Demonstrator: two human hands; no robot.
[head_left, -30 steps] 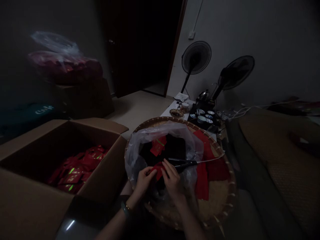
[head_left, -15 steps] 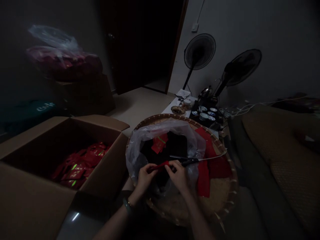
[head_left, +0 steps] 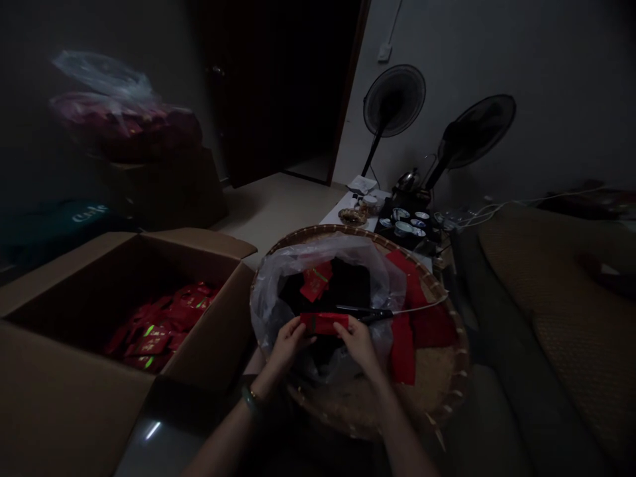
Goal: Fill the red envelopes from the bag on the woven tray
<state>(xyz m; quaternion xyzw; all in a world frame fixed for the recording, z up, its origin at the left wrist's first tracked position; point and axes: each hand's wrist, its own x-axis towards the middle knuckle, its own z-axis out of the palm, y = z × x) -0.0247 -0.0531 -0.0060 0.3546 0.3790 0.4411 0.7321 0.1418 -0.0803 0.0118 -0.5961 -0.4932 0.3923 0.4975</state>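
Note:
My left hand (head_left: 287, 344) and my right hand (head_left: 358, 343) pinch the two ends of a small red packet (head_left: 324, 322), held level between them over a clear plastic bag (head_left: 278, 291). The bag lies in a round woven basket tray (head_left: 447, 397) and holds dark contents with another red packet (head_left: 316, 281) on top. A dark tool like tongs (head_left: 362, 312) rests across the bag just behind my right hand. Flat red packets (head_left: 403, 348) lie on the tray to the right.
An open cardboard box (head_left: 59, 371) at the left holds many red packets (head_left: 159, 321). Behind the tray stands a low table with a tea set (head_left: 405, 222) and two standing fans (head_left: 395, 99). A sofa (head_left: 546, 298) fills the right side. More bagged goods (head_left: 124, 122) sit on a box at far left.
My hands have drawn apart, and the red packet that was bunched between my fingers is now stretched out flat and level. The view shifted slightly.

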